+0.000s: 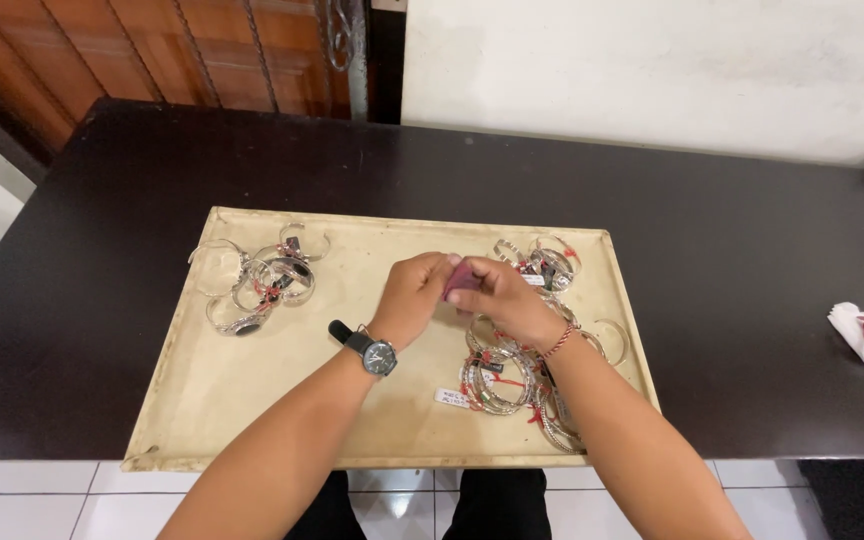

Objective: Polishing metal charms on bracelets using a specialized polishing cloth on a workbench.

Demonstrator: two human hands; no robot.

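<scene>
Even, soft indoor light falls from above, brightest on the cream tray (252,400). Shadows beside it are faint. Around the tray the dark table (732,300) shows mild sheen; edges curve slightly

head cam | steep downward look from above seated person | near tray (212,400) on dark table (732,300)

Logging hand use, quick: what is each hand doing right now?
Left hand: closed on the small dark red cloth above the tray.
Right hand: closed on the same cloth.
</scene>
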